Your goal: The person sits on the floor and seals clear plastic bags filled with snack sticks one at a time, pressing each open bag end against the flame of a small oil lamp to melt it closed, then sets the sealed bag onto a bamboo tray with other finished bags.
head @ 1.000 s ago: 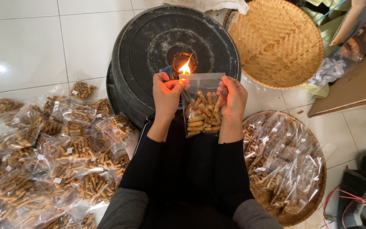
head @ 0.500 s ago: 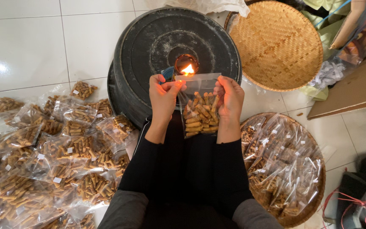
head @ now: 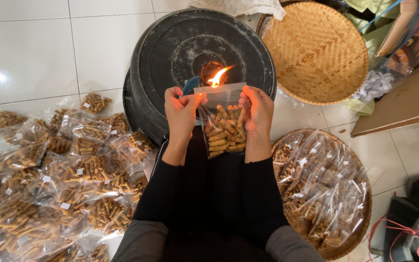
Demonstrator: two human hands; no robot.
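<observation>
Since the earlier frames the two hands have stayed up at the flame with the bag between them; the bag's top edge now sits a touch lower against the fire, and the flame leans over toward 2 o'clock instead of standing straight.

Head view: the left hand (head: pixel 181 112) is closed on the upper left corner of a clear plastic bag (head: pixel 223 123), thumb and fingers pinched narrow on the film. The right hand (head: pixel 258 112) is closed the same way on the bag's right edge. The bag hangs upright between them at the centre of the picture, filled in its lower half with short golden-brown snack sticks (head: pixel 225 133). Its flat top edge is just beside the flame (head: pixel 217 77), which burns from a small lamp (head: pixel 211 72) at 12 o'clock from the bag. The lamp stands on the middle of an upturned black tub (head: pixel 170 48). Both forearms are in black sleeves (head: pixel 209 194).

At 9 o'clock to 7 o'clock from the hands, a heap of filled bags (head: pixel 64 179) of the same sticks lies spread over the white tiled floor (head: pixel 25 53). At 4 o'clock a round woven tray (head: pixel 364 218) holds more filled bags (head: pixel 321 189). At 1 o'clock a second woven tray (head: pixel 316 48) lies beside the tub. A brown cardboard sheet (head: pixel 403 102) lies at 3 o'clock, well apart from the hands
</observation>
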